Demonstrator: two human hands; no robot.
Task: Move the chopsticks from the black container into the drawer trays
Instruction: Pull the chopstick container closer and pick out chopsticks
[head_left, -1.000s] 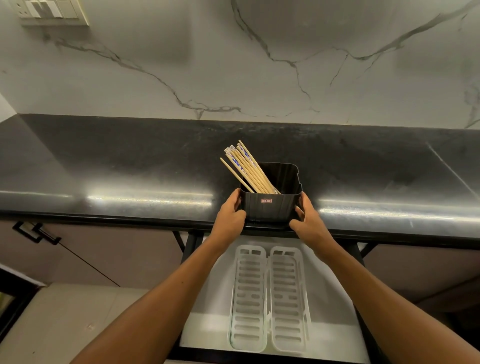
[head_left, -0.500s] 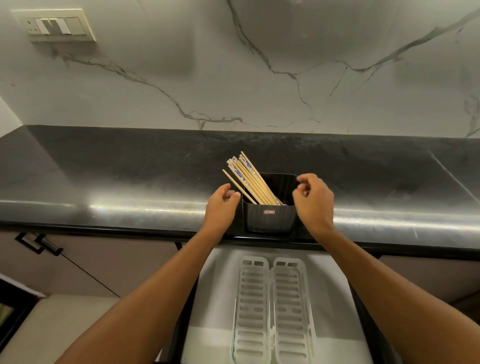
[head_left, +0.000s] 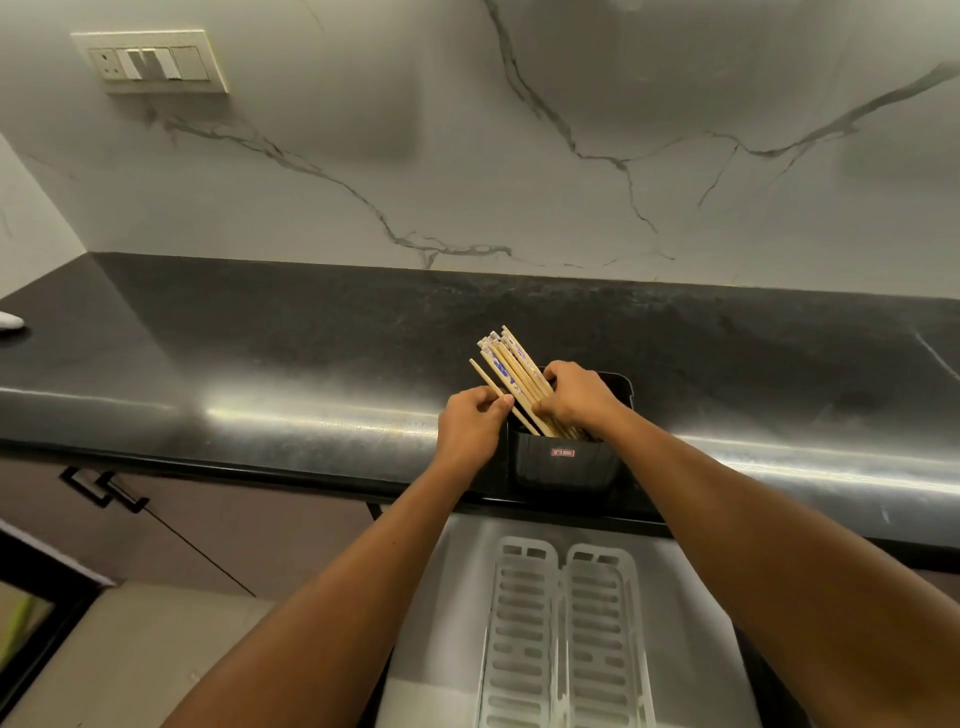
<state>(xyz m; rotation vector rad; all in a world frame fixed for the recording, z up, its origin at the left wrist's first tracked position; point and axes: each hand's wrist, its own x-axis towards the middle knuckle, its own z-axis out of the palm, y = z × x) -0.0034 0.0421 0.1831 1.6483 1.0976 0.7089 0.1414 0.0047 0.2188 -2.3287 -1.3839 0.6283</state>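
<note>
my right hand (head_left: 574, 396) wraps the bundle of pale wooden chopsticks (head_left: 511, 371) leaning in the black plastic container (head_left: 569, 460); my left hand (head_left: 470, 423) pinches one stray stick. slotted white drawer trays (head_left: 566, 634) lie below both.

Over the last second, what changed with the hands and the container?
Both hands let go of the black container and went up to the chopsticks. The left hand now pinches a single stick at the bundle's left edge; the right hand has closed around the main bundle above the rim. The container stayed at the counter edge, chopsticks still inside; the drawer trays below hold nothing.
</note>
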